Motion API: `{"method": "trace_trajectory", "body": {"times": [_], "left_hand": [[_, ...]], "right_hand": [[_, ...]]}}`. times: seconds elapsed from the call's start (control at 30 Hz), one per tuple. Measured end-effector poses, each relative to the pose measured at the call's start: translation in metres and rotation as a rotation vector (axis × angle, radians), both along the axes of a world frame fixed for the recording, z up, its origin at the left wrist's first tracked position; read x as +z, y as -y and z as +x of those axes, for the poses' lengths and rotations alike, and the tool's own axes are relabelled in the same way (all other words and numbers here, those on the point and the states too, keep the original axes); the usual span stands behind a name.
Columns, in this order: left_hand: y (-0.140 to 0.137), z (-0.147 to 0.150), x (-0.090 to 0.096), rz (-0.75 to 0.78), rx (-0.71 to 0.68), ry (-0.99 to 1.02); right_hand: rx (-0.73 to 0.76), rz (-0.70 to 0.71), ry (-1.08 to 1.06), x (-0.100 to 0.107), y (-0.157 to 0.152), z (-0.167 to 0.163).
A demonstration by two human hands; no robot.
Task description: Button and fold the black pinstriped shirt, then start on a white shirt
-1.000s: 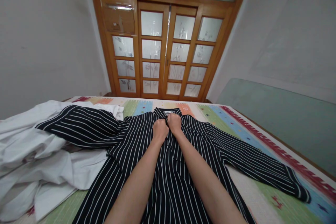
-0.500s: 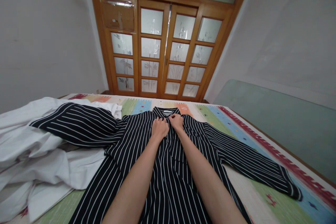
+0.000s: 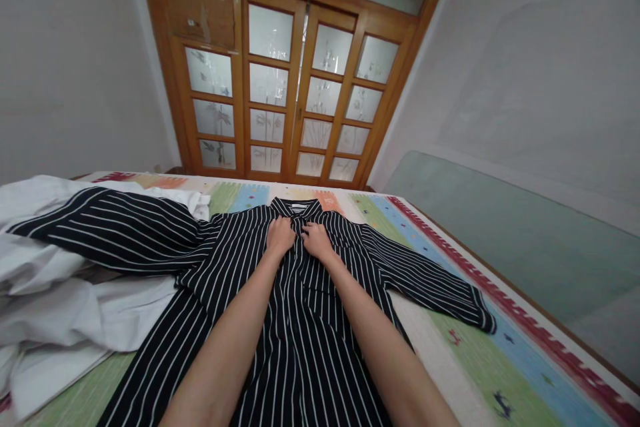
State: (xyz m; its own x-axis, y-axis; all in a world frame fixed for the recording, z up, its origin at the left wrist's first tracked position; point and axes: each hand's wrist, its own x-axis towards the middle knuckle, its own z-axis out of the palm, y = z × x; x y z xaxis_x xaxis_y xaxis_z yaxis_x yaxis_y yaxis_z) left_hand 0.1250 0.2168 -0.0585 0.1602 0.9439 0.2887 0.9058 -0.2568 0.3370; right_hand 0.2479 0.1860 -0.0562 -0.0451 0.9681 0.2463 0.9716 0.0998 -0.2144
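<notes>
A black shirt (image 3: 300,333) with white stripes lies front up, its collar (image 3: 297,205) at the far end and its sleeves stretched out to both sides. Just below the collar, my left hand (image 3: 281,235) is closed on the shirt front, left of the button placket. My right hand (image 3: 317,241) grips the fabric on the other side, its fingers curled at the placket edge. The two hands are close together with a small gap between them. What lies under the fingertips is hidden; no button can be made out there.
A heap of white cloth (image 3: 90,310) lies at the left, partly under one striped sleeve. Beneath everything is a colourful patterned bedspread (image 3: 465,353). A pale green panel (image 3: 500,233) runs along the right wall. Wooden glazed doors (image 3: 280,80) stand beyond the far edge.
The view has swung, so everything sits further left. My right hand has moved down slightly from the collar along the shirt front. My left hand stays near the same spot on the cloth.
</notes>
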Motion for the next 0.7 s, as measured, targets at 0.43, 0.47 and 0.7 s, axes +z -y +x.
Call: {"method": "trace_trajectory", "body": {"times": [0.43,0.47,0.7], "left_hand": [[0.009,-0.023,0.005,-0.039,-0.180,-0.083],[0.012,-0.025,0.005,-0.033,-0.195,-0.087],[0.031,-0.028,0.002,0.132,-0.240,-0.037]], "right_hand": [[0.081,0.137,-0.242,0.003,0.013,-0.006],[0.076,0.142,-0.260,0.002,0.012,-0.005],[0.052,0.156,-0.376,-0.002,0.006,-0.001]]}}
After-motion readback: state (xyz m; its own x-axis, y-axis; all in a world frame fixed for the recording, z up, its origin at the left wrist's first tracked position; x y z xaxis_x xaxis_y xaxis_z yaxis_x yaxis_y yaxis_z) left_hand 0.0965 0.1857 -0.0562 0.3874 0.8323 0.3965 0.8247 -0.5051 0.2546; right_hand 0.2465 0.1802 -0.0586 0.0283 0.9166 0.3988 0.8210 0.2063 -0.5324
